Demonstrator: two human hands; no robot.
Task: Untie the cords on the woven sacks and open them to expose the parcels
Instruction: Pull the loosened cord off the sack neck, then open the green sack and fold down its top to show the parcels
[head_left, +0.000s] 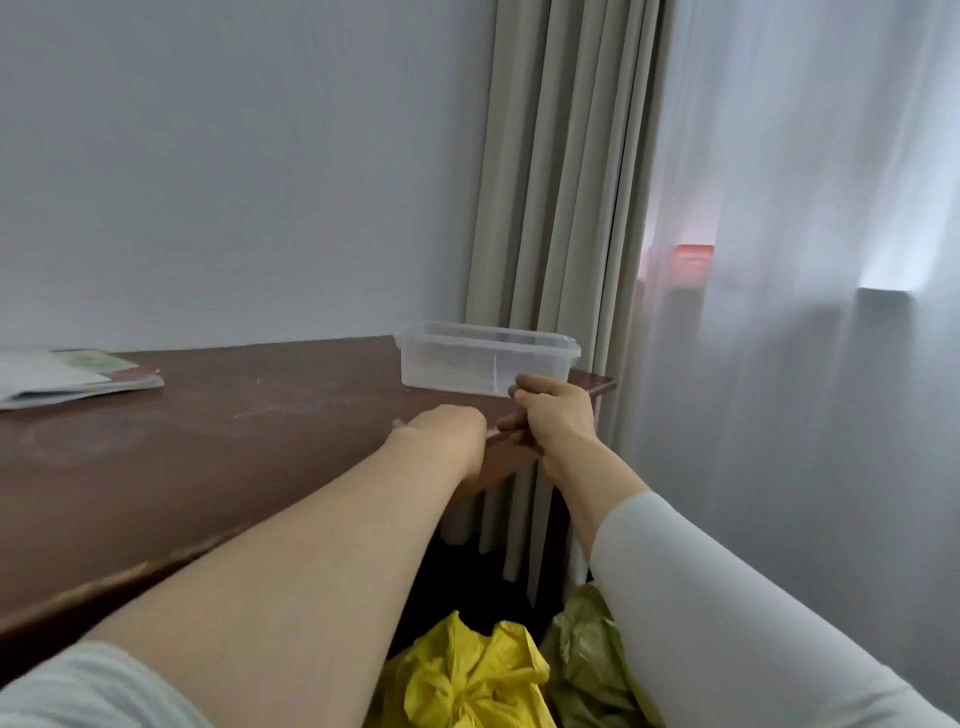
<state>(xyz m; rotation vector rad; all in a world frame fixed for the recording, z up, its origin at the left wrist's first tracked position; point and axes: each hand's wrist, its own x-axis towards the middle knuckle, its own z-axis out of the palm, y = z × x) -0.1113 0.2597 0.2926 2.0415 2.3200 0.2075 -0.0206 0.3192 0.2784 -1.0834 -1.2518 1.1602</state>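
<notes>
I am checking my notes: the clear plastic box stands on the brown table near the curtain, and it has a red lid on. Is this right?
Not quite. The head view shows the clear plastic box on the brown table near the curtain, but it has no lid on; its top is open.

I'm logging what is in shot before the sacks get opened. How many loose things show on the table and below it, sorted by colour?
Clear: 1, the plastic box on the table.
White and green: 1, the stack of papers.
Yellow: 1, the tied sack below.
Olive green: 1, the sack beside it.
Total: 4
</notes>
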